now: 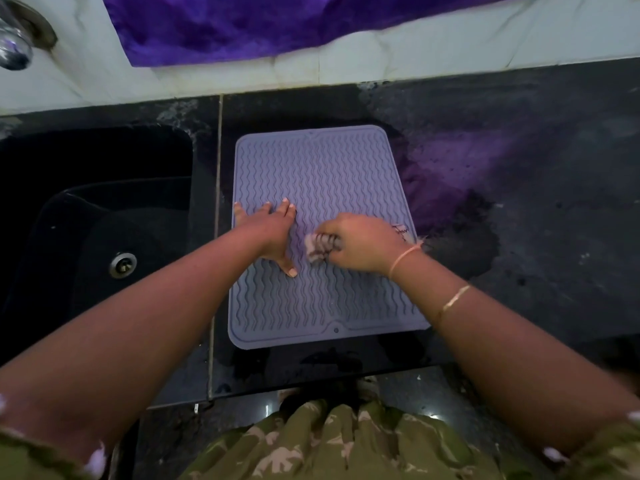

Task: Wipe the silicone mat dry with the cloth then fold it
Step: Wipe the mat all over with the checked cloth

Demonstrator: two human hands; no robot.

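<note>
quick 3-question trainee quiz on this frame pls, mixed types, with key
1. True or false: the silicone mat is already folded.
2. Which hand grips the cloth? A) left hand B) right hand
3. Fill in: the sink lies to the mat's ____.

Key: 1. False, it lies flat on the dark counter. 2. B; the left hand's fingers press flat on the mat. 3. Left.
</note>
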